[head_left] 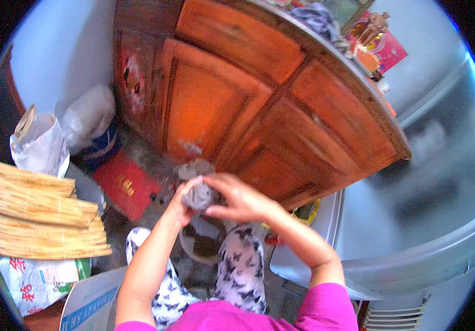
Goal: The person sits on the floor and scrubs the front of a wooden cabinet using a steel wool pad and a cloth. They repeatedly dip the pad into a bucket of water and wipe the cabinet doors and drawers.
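My left hand (180, 204) clasps one grey wad (198, 197), held above one round pale basin (189, 254) between two butterfly-print trouser legs (241, 262); my right hand (238, 198) curves about the wad's right side, whether clamped I cannot tell.

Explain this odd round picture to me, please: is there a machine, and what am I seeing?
No robot here, just a person's two bare hands. A wide fisheye camera worn on the head looks down, so straight edges bend. The left hand and right hand hold a grey, crumpled-looking bundle between them; it is too blurred to name. Ahead stands a reddish-brown wooden cabinet. To the left are a straw-coloured mat and a flat red item.
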A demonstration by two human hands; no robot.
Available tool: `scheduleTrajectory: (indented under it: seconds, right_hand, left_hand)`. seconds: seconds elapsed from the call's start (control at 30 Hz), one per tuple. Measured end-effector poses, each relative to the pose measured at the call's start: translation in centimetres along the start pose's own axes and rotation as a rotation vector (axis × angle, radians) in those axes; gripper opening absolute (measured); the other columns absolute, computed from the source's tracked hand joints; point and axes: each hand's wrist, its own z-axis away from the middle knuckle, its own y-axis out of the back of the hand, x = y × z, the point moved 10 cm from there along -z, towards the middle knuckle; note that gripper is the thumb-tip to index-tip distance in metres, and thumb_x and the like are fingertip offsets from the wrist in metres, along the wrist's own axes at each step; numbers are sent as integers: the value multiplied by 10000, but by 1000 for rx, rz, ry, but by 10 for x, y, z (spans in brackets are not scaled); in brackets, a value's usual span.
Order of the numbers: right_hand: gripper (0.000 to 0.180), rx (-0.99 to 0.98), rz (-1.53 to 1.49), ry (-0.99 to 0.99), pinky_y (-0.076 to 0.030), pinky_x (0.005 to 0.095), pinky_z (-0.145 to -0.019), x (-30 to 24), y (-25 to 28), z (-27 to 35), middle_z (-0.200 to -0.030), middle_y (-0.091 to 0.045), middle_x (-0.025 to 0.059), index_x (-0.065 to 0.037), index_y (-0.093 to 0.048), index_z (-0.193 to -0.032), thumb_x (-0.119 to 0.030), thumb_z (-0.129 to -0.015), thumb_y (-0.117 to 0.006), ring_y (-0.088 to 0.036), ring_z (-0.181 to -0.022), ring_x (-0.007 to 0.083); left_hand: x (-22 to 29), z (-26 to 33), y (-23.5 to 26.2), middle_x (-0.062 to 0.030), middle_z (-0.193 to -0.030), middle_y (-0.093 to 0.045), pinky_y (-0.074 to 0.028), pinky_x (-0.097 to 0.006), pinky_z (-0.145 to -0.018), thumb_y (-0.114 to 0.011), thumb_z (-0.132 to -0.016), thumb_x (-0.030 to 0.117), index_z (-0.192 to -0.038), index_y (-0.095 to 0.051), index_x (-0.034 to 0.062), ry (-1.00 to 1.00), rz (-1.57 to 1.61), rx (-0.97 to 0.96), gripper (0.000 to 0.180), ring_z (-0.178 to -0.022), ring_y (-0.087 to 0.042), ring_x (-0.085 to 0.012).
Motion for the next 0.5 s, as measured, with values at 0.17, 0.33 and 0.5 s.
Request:
scheduleTrajectory:
  seconds: [0.17, 0.33, 0.5]
  right_hand:
    - [350, -272, -76, -381, -530, 394, -872, 80, -54, 3, -1060, -662, 187, -5, -692, -1084, -315, -923, -678, -661, -985, 292]
    - [395, -917, -276, -557, -528, 416, -875, 183, -280, 86, -1149, -712, 154, -33, -703, -1129, -360, -908, -671, -683, -1019, 281]
    - [784, -864, 166, -754, -269, 552, -1192, 262, -414, 139, -1589, -379, 199, -156, -479, -1508, -597, -873, -610, -285, -1490, 404]
  left_hand:
    - [39, 30, 58, -61, -1017, -732, -555, -408, -886, -748, -821, 435, -1123, -660, 111, -167, -118, 389, 452, -891, -703, -213]
    - [79, 42, 61, -54, -1140, -720, -529, -380, -946, -658, -933, 478, -1221, -656, 100, -284, 41, 313, 475, -1029, -686, -220]
    - [95, 62, 47, -53, -1294, -662, -485, -394, -1030, -528, -977, 632, -1345, -598, 101, -393, 223, 334, 650, -1162, -638, -219]
